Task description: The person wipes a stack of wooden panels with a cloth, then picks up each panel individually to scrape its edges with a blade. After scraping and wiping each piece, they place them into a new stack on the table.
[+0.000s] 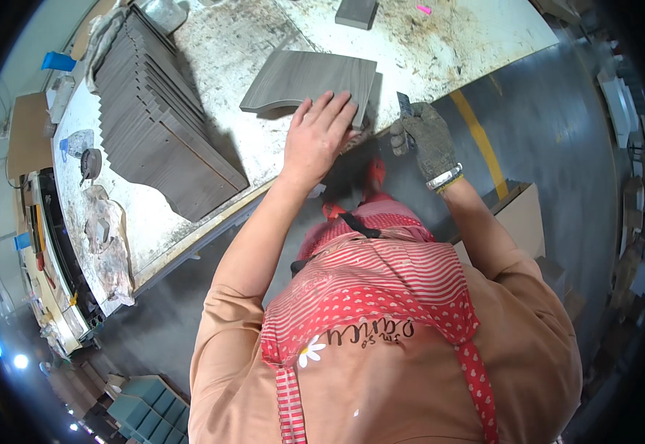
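Note:
A grey wood-grain panel [315, 78] with a curved cut-out along its near side lies on the worktable [263, 29]. My bare left hand [318, 133] rests on its near edge, fingers stretched out over the surface. To the right, beyond the table's edge, my right hand [424, 137] wears a dark grey work glove. Its fingers are closed around a small flat dark tool [404, 105], whose upper end sticks up; the exact kind cannot be made out. At the left stands a tight row of similar grey panels [159, 126].
A small dark grey block [355, 13] and a pink piece [424, 9] lie at the far side. A tape roll [91, 164] and a stained rag [108, 240] sit on the table's left. A cardboard box [518, 222] stands right, near a yellow floor line [480, 140].

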The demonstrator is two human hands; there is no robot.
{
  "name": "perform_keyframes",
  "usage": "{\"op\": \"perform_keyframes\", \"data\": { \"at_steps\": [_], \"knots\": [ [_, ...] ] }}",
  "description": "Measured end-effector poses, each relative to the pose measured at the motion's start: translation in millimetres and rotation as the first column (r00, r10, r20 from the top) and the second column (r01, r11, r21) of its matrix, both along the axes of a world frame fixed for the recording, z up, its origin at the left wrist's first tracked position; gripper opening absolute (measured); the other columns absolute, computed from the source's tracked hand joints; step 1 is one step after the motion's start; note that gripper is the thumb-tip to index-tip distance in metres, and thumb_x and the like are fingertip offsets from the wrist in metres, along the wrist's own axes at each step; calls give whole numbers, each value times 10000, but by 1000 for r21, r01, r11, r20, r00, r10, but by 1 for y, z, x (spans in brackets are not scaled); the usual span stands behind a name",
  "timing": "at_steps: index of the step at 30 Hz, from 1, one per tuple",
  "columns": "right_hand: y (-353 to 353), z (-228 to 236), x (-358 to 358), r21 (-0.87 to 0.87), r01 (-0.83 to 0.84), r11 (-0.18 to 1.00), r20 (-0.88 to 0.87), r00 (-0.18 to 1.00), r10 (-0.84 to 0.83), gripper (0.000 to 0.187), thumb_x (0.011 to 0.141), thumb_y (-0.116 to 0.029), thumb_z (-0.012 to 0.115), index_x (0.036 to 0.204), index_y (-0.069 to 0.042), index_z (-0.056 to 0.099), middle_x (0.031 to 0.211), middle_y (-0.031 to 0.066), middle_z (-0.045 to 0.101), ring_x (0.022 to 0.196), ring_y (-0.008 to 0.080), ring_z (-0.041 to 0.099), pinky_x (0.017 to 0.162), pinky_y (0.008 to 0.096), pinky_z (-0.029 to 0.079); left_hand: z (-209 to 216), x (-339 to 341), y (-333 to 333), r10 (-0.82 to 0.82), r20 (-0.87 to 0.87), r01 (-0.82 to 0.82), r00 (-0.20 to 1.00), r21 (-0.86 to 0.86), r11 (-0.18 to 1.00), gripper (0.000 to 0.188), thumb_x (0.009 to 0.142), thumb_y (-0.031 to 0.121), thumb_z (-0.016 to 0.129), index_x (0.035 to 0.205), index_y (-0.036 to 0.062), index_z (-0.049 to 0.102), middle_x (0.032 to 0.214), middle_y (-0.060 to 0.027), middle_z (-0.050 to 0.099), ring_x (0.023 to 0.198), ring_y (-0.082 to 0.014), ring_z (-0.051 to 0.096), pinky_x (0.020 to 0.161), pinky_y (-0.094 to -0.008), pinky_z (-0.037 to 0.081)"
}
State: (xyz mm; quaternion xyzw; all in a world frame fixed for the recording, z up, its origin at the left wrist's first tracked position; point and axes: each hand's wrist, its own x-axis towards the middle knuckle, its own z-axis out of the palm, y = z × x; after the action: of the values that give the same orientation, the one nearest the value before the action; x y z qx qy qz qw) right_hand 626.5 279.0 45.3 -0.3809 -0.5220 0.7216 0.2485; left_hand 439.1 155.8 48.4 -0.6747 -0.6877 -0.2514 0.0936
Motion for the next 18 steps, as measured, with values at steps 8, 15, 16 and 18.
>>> {"op": "perform_keyframes", "data": {
  "at_steps": [8,15,16,18],
  "knots": [
    [-1,38,-8,52,6,999,-79,997,-2,96,899,-108,524,936,-30,482,740,92,614,572,146,587,510,267,490,73,-32,8,52,694,-344,718,289,894,318,802,17,671,1119,38,651,1051,-134,685,850,-218,682,749,-314,524],
    [-11,45,-20,54,-43,998,-65,997,46,48,887,-76,508,899,-36,485,733,93,611,556,149,582,506,266,491,78,-40,14,39,725,-417,688,351,838,257,781,44,706,1035,27,673,948,-118,694,828,-220,674,746,-298,516],
    [-12,45,-22,55,-39,998,-38,998,41,29,884,-61,494,891,-33,487,727,96,610,554,152,582,505,267,490,78,-41,14,41,717,-419,696,359,834,244,785,29,703,1028,28,679,918,-91,686,812,-173,644,729,-278,502],
    [-11,40,-22,65,-46,997,-42,998,49,25,883,-58,491,889,-34,488,723,96,609,552,152,581,503,268,489,79,-42,16,38,710,-416,703,368,832,232,789,15,701,1021,28,685,888,-64,678,795,-126,614,712,-257,489]
  ]
}}
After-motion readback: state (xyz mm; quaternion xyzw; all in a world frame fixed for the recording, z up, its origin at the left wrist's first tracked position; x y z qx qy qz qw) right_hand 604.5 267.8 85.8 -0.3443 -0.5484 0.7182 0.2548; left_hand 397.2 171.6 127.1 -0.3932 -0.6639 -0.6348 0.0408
